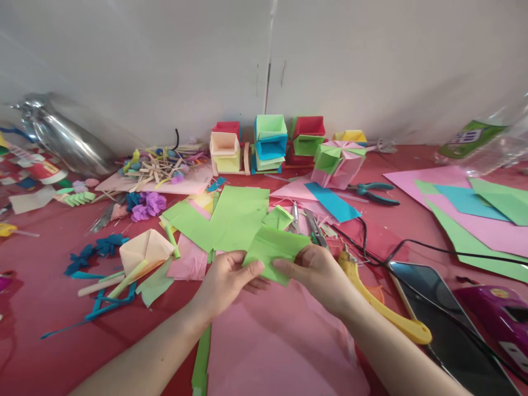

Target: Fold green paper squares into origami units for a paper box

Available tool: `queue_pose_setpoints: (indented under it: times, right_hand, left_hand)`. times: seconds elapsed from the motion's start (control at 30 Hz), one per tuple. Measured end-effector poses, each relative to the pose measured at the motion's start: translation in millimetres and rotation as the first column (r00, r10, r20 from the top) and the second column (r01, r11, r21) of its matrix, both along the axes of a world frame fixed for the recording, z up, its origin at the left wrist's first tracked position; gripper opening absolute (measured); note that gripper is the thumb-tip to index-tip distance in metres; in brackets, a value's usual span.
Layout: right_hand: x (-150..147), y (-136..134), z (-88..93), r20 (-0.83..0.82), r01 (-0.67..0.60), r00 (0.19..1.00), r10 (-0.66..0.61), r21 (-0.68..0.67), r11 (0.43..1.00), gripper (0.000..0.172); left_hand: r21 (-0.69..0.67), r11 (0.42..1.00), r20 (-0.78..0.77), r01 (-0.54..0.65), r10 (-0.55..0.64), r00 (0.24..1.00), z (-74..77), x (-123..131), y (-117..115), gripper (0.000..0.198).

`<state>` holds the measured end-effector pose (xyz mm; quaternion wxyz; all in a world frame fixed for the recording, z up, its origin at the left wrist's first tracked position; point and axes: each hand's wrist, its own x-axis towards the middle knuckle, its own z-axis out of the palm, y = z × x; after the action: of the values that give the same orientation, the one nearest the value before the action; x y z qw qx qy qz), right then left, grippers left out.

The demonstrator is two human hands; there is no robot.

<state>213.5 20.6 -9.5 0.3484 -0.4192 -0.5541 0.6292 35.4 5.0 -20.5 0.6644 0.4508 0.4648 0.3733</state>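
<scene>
A small green paper (272,250) with a fold along its top is held up in the middle of the head view. My left hand (233,275) grips its left side, thumb on the face of the paper and fingers behind. On the right side my right hand (315,272) pinches it the same way. Pink paper sheets (280,341) lie beneath both hands. Just behind the held piece are larger green sheets (239,217) and a small folded green piece (278,218).
Stacked paper boxes (270,146) stand at the back. A yellow glue gun (383,313), a black phone (449,330) and cables are at the right, with pliers (375,192) behind. Paper flowers (150,206) and a cream folded piece (146,250) lie left, a metal jug (70,137) farther back.
</scene>
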Motion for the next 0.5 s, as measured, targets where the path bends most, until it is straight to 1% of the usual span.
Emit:
queue_pose_setpoints:
  times: [0.13, 0.4, 0.5]
  right_hand:
    - [2.3, 2.1, 0.1, 0.011, -0.029, 1.0, 0.029, -0.017, 0.999, 0.023]
    - [2.0, 2.7, 2.9, -0.023, -0.022, 1.0, 0.022, -0.011, 1.0, 0.027]
    - [2.7, 3.1, 2.8, -0.038, -0.005, 0.999, 0.004, -0.012, 1.0, 0.029]
  left_hand:
    - [-0.03, 0.996, 0.019, 0.085, -0.084, 0.996, 3.1, -2.8, 1.1, 0.032]
    - [-0.017, 1.0, -0.058, 0.022, -0.023, 0.998, -2.8, -0.9, -0.7, 0.034]
    - [-0.016, 0.999, -0.074, 0.045, -0.046, 0.996, -1.6, -3.0, 0.0, 0.036]
